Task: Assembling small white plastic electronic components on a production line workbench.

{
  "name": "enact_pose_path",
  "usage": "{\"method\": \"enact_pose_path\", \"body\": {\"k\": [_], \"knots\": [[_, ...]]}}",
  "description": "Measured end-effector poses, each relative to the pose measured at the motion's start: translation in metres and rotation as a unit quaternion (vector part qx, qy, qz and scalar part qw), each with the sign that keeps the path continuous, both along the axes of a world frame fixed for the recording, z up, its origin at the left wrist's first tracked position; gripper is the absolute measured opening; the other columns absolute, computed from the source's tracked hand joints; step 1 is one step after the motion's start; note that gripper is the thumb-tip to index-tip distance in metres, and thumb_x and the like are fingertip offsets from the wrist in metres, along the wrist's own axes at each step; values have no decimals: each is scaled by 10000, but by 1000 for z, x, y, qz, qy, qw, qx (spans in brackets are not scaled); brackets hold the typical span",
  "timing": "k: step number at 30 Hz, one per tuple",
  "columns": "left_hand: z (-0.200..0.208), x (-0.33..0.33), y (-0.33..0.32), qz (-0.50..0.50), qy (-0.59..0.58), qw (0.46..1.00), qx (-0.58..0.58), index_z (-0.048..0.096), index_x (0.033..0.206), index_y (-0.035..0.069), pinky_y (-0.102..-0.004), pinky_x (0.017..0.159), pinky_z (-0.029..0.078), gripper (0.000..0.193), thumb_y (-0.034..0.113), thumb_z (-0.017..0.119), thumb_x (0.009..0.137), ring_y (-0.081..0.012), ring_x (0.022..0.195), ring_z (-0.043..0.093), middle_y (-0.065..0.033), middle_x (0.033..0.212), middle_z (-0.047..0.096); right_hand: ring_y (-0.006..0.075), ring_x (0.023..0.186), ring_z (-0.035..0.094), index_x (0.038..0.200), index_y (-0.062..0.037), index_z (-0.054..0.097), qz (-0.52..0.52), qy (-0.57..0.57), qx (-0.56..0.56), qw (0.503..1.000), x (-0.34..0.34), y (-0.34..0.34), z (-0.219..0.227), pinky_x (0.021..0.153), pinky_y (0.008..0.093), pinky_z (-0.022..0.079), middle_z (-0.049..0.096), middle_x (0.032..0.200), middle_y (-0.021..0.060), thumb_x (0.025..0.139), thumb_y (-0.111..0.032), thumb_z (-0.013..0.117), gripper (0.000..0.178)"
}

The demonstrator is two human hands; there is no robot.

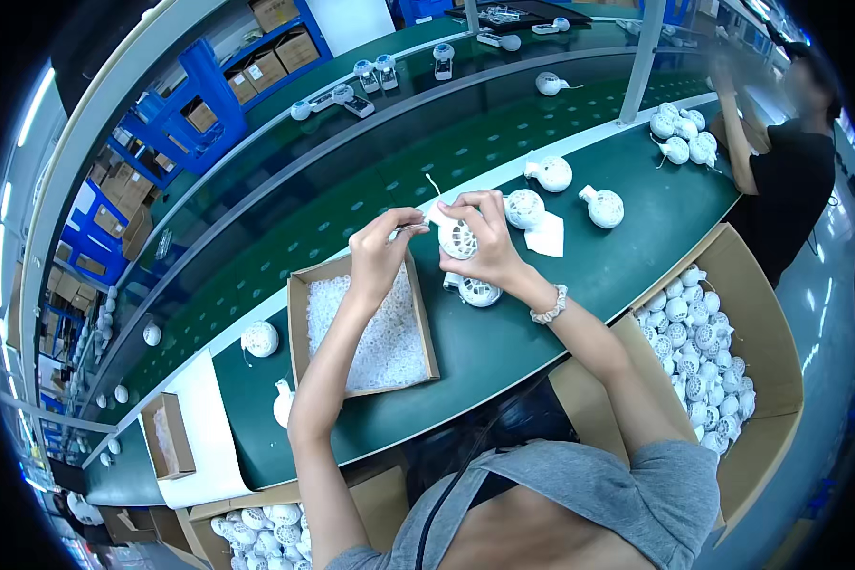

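Note:
My right hand (484, 237) is wrapped round a white ball-shaped slotted housing (459, 239) with a short neck, above the green table. A thin white wire sticks up by the neck. Close to that neck, my left hand (382, 249) has its thumb and fingers pinched on something too small to make out. Below my hands lies another slotted housing (478, 292), partly hidden by my right hand. A shallow cardboard box (431, 347) of small clear pieces (375, 332) stands under my left forearm.
More housings (606, 209) lie to the right, by a white paper piece (544, 235). Large cartons (774, 418) full of housings stand at the near right and near left. Behind the table runs a green conveyor (389, 180). A co-worker (779, 152) stands at the far right.

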State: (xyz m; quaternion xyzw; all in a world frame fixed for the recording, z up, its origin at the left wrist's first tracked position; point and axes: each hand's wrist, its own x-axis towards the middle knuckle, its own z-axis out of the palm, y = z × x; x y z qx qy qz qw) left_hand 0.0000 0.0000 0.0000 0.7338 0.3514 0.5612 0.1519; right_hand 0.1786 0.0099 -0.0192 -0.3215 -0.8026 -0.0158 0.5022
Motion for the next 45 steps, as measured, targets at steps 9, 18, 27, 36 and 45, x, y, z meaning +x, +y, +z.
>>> {"method": "enact_pose_path", "body": {"k": [9,18,27,36,45], "knots": [[-3,0,1,71,71,994,48,661,846,-3,-228,661,527,122,-69,665,744,-150,719,650,-62,845,698,231,886,419,1067,-52,580,-14,20,-3,1000,-5,2,-1,810,322,360,482,1005,75,526,-81,739,564],[-6,-15,3,23,-27,999,-19,520,850,25,-244,673,537,164,-66,644,791,-148,743,653,-105,817,672,240,892,416,1068,-44,581,3,22,11,1000,-19,-2,-5,819,327,363,478,1013,81,531,-79,732,559],[-25,-60,-30,-79,-445,811,-372,460,846,25,-251,725,521,206,-112,603,790,-192,826,645,-88,768,595,258,937,401,1110,-47,593,40,-14,39,998,-73,-12,-16,860,354,361,476,1032,90,559,-99,736,572],[-14,-65,-27,-21,-276,934,-224,452,847,38,-268,747,511,212,-107,597,793,-197,830,640,-104,811,618,261,945,400,1111,-58,594,71,24,21,997,-89,-3,-11,869,357,355,478,1039,83,561,-99,735,569],[-8,-46,-6,-3,-108,989,-102,522,841,30,-294,789,507,183,-83,638,755,-203,877,631,-104,906,637,254,945,403,1120,-71,597,25,14,43,999,-54,-1,-1,870,356,356,480,1040,76,556,-85,740,582]]}}
